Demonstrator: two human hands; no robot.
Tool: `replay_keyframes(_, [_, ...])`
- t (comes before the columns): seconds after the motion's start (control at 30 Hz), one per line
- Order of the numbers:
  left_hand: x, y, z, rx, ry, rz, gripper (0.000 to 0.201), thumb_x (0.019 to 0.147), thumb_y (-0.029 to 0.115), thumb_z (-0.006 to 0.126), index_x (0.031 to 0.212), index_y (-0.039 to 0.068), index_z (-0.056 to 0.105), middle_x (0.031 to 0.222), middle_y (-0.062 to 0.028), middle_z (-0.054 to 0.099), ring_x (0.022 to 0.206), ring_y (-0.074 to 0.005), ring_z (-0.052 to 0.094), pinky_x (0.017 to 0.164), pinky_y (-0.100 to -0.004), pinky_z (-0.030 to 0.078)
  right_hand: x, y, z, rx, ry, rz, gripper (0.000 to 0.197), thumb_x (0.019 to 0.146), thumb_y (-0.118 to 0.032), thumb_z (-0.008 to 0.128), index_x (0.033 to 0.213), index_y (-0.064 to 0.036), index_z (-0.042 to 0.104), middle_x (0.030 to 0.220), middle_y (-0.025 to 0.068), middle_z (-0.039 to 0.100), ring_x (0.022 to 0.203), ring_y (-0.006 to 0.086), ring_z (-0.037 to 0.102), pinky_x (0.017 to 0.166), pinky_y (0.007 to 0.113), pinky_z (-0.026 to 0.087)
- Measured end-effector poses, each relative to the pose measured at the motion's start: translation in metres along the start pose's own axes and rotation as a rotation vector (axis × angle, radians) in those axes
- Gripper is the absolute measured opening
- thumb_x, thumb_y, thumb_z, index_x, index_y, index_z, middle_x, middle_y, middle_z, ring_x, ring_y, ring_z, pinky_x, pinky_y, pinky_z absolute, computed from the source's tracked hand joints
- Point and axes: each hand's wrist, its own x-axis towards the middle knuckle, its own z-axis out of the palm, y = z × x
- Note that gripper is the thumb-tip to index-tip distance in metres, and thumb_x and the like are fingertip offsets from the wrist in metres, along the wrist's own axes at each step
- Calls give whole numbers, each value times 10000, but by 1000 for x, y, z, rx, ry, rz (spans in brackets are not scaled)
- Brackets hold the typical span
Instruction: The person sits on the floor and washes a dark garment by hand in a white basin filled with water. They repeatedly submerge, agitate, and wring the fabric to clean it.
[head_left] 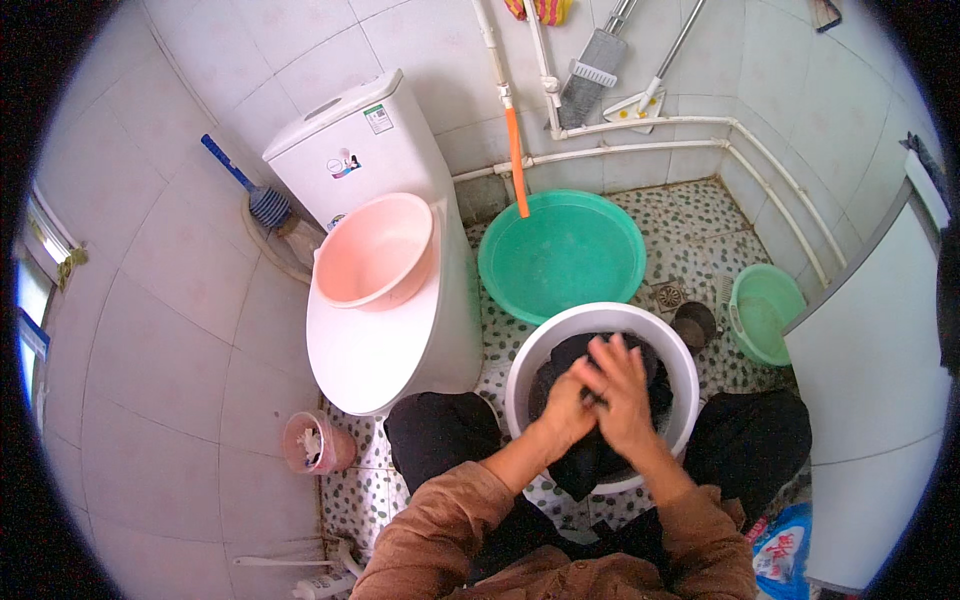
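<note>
A: where's the dark cloth point(598, 455)?
B: in the white basin point(530, 370) on the floor, part draped over the near rim
A: hands?
B: left hand point(566, 408) and right hand point(622, 395) both clamped on it, pressed together over the basin

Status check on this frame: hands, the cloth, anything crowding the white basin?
Left hand and right hand both gripping dark cloth. Cloth sits in white basin. Green basin close behind, nothing over the hands.
</note>
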Motion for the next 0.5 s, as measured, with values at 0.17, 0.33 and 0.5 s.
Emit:
replay_keyframes(0.17, [-4,-10,18,135,68,53,271,1069,221,498,1251,54,609,1193,-54,653,1035,-171,612,947,-343,496,24,34,-13,540,386,515,462,883,10,609,1344,-37,606,1516,172,466,1465,361,340,1197,479,236])
replay_keyframes(0.33, [-10,22,33,175,67,92,353,1084,203,355,1343,66,553,1322,-96,614,1208,-231,567,1052,-383,451,5,-19,-27,229,126,-95,511,953,-177,642,1446,-103,527,1502,143,488,1451,326,377,1193,499,250])
replay_keyframes(0.5, [18,-8,-25,7,34,41,304,1063,177,465,1322,53,564,1303,-69,595,1152,-212,572,994,-338,464,6,2,-5,36,-15,34,524,887,-147,689,1399,-135,578,1524,150,451,1479,360,307,1197,558,190])
